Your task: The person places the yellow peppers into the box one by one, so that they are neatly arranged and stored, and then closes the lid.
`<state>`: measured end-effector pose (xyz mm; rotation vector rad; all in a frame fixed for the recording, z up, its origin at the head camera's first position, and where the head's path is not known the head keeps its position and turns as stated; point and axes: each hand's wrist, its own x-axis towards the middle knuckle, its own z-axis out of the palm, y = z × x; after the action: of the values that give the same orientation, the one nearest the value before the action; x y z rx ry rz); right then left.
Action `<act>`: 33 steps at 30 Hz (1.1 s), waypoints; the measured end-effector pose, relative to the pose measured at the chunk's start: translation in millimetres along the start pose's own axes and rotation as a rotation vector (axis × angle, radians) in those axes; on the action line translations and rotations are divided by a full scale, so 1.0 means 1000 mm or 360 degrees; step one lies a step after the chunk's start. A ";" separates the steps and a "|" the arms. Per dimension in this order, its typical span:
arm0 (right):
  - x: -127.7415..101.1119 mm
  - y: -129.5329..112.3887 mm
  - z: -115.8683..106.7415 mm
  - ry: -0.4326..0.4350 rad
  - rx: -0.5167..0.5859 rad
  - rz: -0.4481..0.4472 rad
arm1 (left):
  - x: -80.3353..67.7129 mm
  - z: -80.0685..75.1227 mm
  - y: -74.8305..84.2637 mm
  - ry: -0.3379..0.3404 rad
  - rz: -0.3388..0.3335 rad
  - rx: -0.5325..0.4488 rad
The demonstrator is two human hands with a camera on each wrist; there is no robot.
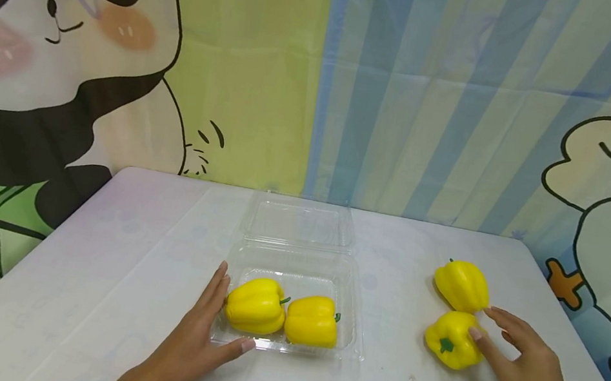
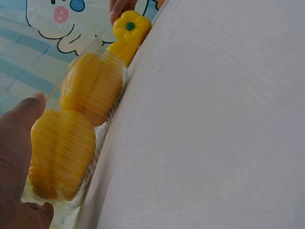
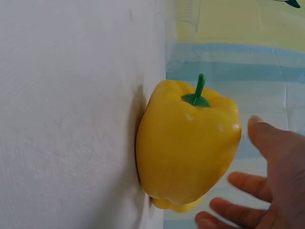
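near yellow bell pepper [image 1: 450, 347] lies loose at table's [image 1: 111, 280] 4 o'clock, touching far pepper [image 1: 462, 285] | our right hand [image 1: 522, 358] spread, fingertips on it, grasping nothing | left hand [image 1: 197, 338] flat against clamshell tray [image 1: 351, 301] holding two peppers | we judge it light, glossy, slippery: cup around the shoulders

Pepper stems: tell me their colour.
Green. The stem on the yellow pepper beside the right hand shows best in the right wrist view.

We see bare table [image 1: 113, 267] left of the clear container [image 1: 353, 288], and an open lane between it and the two loose peppers [image 1: 454, 315]. Its raised lid [image 1: 301, 222] blocks the far side, while our hands flank the near approach
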<state>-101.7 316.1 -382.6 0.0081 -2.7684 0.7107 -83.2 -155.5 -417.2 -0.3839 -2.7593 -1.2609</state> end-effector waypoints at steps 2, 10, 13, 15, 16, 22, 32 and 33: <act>0.002 0.000 -0.001 -0.0079 -0.0034 0.0138 | 0.000 0.000 0.000 0.0004 0.0005 0.0007; 0.006 -0.003 0.000 -0.0394 -0.0105 0.0332 | 0.000 0.000 0.000 0.0004 0.0011 0.0021; 0.008 -0.003 0.000 -0.0462 -0.0114 0.0370 | -0.001 0.000 0.001 0.0006 0.0020 0.0024; 0.009 -0.003 0.000 -0.0518 -0.0091 0.0415 | -0.001 0.000 0.001 0.0005 0.0026 0.0021; 0.010 -0.003 0.001 -0.0553 -0.0071 0.0438 | -0.001 0.000 0.001 0.0005 0.0028 0.0020; 0.013 -0.002 0.001 -0.0724 0.0039 0.0498 | -0.001 0.000 0.001 0.0001 0.0029 0.0005; 0.014 -0.005 0.003 -0.0808 0.0162 0.0479 | -0.001 -0.001 0.002 -0.0015 0.0003 -0.0004; 0.014 -0.005 0.003 -0.0807 0.0159 0.0485 | -0.001 -0.001 0.002 -0.0018 -0.0001 -0.0007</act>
<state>-115.6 311.1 -378.9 -0.2521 -3.2521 1.0476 -82.0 -155.3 -415.3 -0.3917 -2.7670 -1.2687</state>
